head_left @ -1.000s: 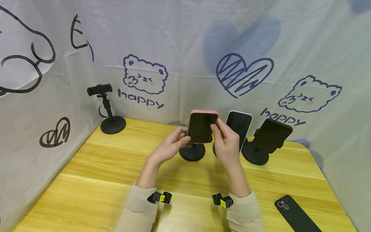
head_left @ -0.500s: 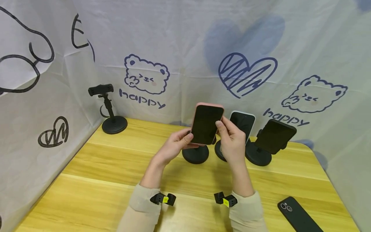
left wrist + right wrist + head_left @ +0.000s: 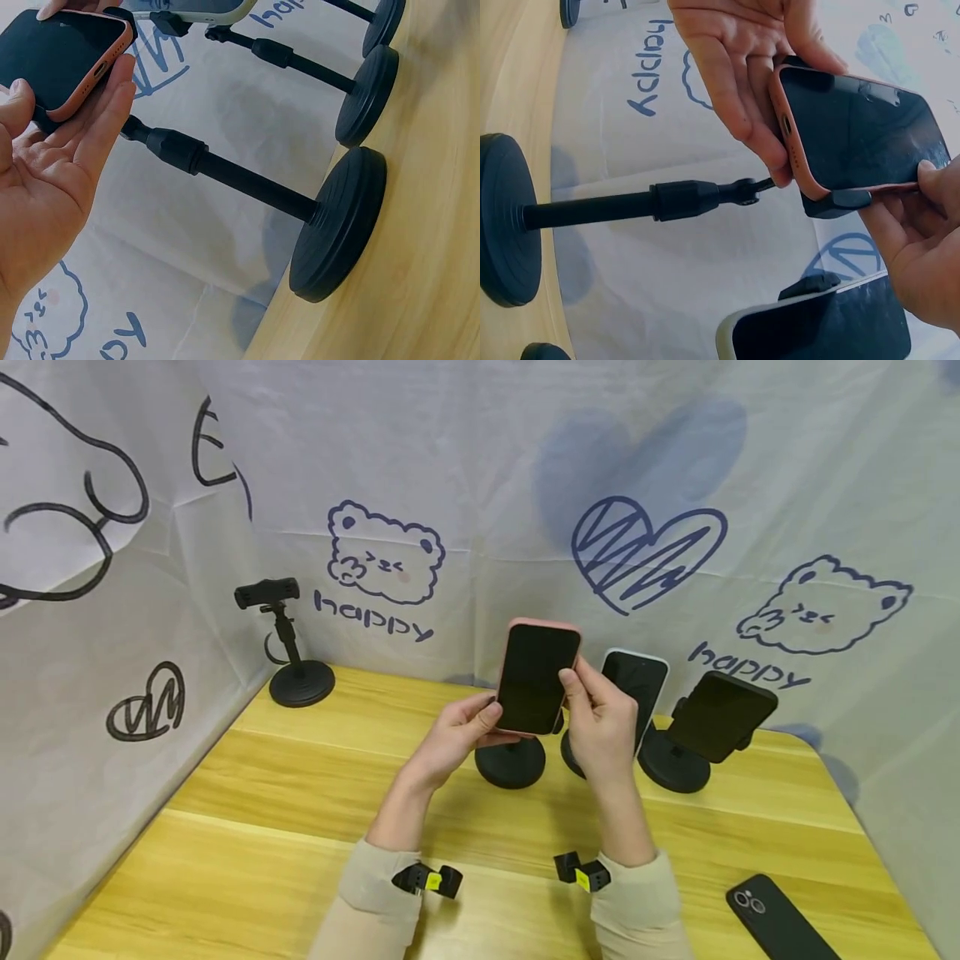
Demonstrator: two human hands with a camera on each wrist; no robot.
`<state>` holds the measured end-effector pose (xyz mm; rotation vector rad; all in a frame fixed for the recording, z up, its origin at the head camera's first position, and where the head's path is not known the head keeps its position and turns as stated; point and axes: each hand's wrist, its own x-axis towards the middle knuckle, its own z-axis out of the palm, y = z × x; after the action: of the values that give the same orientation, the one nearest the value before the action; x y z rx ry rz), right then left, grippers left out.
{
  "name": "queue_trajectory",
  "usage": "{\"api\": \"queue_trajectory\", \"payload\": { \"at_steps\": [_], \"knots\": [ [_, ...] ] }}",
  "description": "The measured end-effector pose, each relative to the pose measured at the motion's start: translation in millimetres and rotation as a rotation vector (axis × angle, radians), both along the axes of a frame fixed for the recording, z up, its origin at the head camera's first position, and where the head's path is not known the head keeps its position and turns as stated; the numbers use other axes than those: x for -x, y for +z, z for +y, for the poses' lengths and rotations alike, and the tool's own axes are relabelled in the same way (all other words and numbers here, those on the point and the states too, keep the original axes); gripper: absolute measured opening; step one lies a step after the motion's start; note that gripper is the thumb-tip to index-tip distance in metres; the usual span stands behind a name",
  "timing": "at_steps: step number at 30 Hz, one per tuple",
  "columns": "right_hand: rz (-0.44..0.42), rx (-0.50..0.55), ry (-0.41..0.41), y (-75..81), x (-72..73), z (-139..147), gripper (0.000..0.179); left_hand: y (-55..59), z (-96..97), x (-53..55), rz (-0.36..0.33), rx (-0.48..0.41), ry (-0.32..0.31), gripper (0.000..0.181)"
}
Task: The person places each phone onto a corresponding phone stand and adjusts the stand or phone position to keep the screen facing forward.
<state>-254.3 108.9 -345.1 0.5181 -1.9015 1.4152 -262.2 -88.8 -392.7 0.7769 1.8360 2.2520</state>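
A phone in a pink case (image 3: 538,681) stands tilted upright, its dark screen towards me. It sits at the clamp (image 3: 836,202) of a black phone stand (image 3: 255,184), whose round base is on the table. My left hand (image 3: 450,735) holds the phone's lower left corner, thumb at the front edge and fingers under and behind. My right hand (image 3: 603,727) pinches the right edge, thumb on the front. In the right wrist view a black clamp jaw shows at the phone's side edge; the back of the phone is hidden.
Right of my hands, a light-cased phone (image 3: 637,681) and a black phone (image 3: 722,717) sit in similar stands. An unloaded stand (image 3: 288,647) is at the back left. A dark phone (image 3: 780,918) lies face down at the front right of the wooden table (image 3: 247,860).
Both hands have raised the pink-cased phone a little and tipped it more upright, so more of its screen shows. In the last half second it has hardly moved; the view has shifted slightly.
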Motion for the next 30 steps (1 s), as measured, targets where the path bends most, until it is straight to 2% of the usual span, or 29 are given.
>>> {"api": "queue_trajectory", "payload": {
  "at_steps": [7, 20, 30],
  "knots": [
    [-0.002, 0.001, 0.033, -0.5, -2.0, 3.4, 0.027, -1.3, 0.8, 0.6, 0.002, -0.013, 0.020, 0.069],
    [-0.017, -0.035, 0.027, -0.8, -1.6, 5.7, 0.019, -3.4, 0.0, 2.0, -0.002, -0.013, 0.031, 0.073],
    [0.033, -0.117, -0.022, -6.3, -1.6, 8.1, 0.018, -3.7, -0.2, 1.1, -0.007, -0.023, 0.032, 0.076]
  ]
}}
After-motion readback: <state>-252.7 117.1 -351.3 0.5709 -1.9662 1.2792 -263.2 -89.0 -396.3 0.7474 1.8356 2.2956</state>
